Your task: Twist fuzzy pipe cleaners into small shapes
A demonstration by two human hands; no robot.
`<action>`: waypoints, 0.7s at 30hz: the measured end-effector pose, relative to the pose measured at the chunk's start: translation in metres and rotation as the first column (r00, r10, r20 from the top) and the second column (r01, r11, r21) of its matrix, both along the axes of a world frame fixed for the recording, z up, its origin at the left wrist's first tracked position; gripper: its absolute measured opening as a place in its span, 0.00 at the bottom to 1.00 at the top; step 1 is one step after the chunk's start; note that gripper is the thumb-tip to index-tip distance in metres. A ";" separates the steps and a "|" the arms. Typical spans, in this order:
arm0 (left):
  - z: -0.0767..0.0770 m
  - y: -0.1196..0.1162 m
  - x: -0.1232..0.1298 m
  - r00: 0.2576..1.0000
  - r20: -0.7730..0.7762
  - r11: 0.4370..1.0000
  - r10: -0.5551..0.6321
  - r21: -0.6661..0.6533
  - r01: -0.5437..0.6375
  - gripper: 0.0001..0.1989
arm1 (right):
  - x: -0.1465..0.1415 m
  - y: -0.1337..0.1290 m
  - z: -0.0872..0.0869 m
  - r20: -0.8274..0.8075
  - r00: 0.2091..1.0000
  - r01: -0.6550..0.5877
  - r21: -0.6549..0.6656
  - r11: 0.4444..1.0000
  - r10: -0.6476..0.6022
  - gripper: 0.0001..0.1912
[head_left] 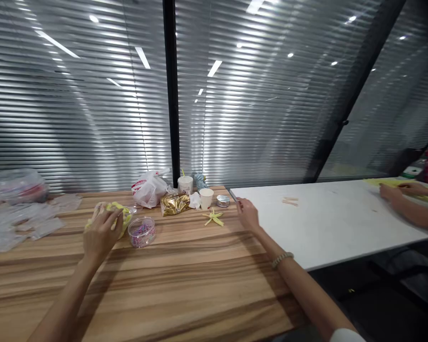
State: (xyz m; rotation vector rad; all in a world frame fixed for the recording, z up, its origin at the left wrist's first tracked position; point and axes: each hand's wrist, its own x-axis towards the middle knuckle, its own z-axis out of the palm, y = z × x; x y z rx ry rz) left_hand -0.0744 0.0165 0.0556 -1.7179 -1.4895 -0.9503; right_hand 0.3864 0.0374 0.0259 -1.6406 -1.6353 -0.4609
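Wood-grain table [185, 285] in front, white table [306, 232] adjoining on the right; left hand [102, 232] curled over a yellow bundle [125, 221] at the left, firmness of grip not determinable; right hand [248, 214] with fingers drawn together where the tables meet, grip likewise not determinable. Yellow star-shaped piece [213, 217] lies between the hands, left of the right hand, which is nearer; its strips splay, no clear long axis.
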 end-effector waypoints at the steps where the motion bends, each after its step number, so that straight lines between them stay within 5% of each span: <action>1: -0.003 0.002 0.004 0.996 -0.040 0.997 -0.081 -0.019 0.081 0.13 | 0.025 -0.002 -0.003 0.049 0.993 0.109 -0.091 0.990 -0.105 0.18; 4: -0.014 0.007 0.016 0.941 -0.131 0.947 -0.311 -0.133 0.294 0.14 | 0.098 -0.018 -0.019 0.126 0.956 0.288 -0.226 0.931 -0.265 0.17; 8: -0.023 0.008 0.030 0.924 -0.138 0.925 -0.357 -0.187 0.330 0.15 | 0.161 -0.035 -0.047 0.156 0.863 0.504 -0.311 0.805 -0.480 0.18; 12: -0.021 0.002 0.037 0.931 -0.077 0.924 -0.356 -0.175 0.339 0.16 | 0.184 -0.027 -0.060 0.247 0.847 0.528 -0.289 0.799 -0.470 0.19; 21: -0.025 -0.001 0.040 0.929 -0.035 0.895 -0.368 -0.283 0.344 0.18 | 0.216 -0.009 -0.063 0.173 0.835 0.547 -0.369 0.752 -0.522 0.26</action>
